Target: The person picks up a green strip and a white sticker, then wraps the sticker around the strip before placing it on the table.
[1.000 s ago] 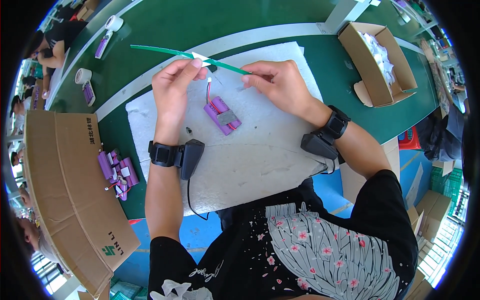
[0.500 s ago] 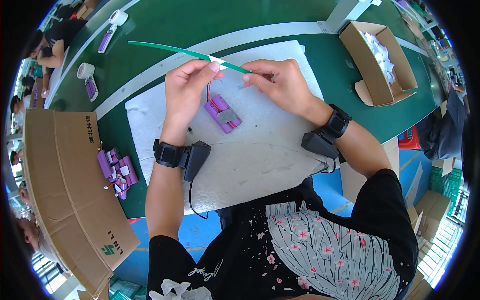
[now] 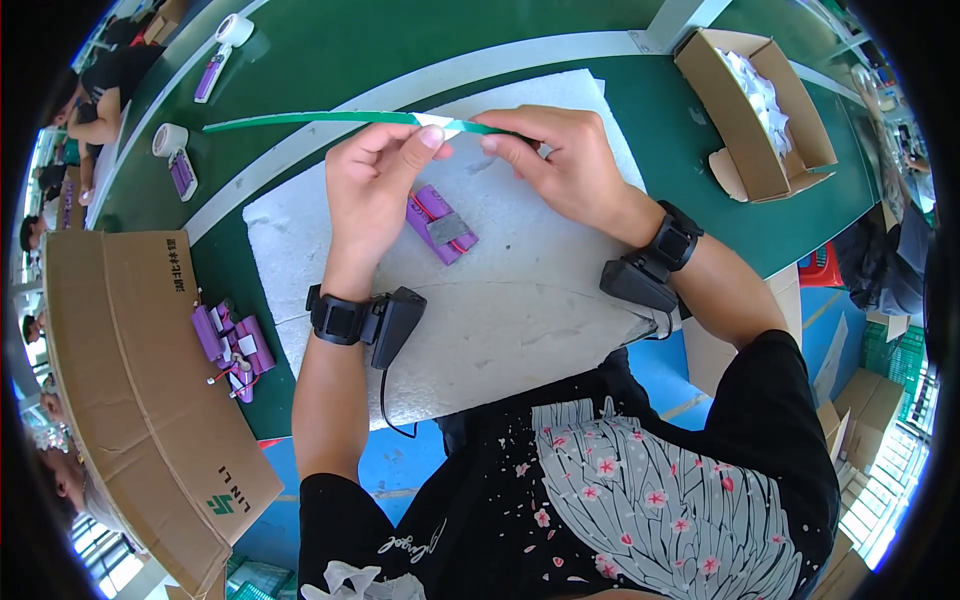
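A long narrow green strip (image 3: 310, 117) stretches between my hands above a pale mat (image 3: 500, 330), its free end reaching far to the left. My left hand (image 3: 368, 180) pinches it between thumb and forefinger beside a short white section (image 3: 430, 120). The right end is pinched by my right hand (image 3: 570, 165), fingers partly hidden behind the thumb. Below, on the mat and touched by neither hand, lies a purple battery pack (image 3: 440, 225) with a grey patch and red wires. Both wrists carry black strapped devices.
At left stands a large cardboard box (image 3: 140, 370), with several wired purple battery packs (image 3: 235, 350) beside it. Two white tape rolls (image 3: 235, 30) lie at far left with purple-marked pieces. An open carton (image 3: 740, 150) of crumpled white paper stands at right, near a metal post (image 3: 685, 20).
The strip's free left end has swung down and left, so the strip lies closer to level. My right hand has risen slightly; both hands keep their pinch.
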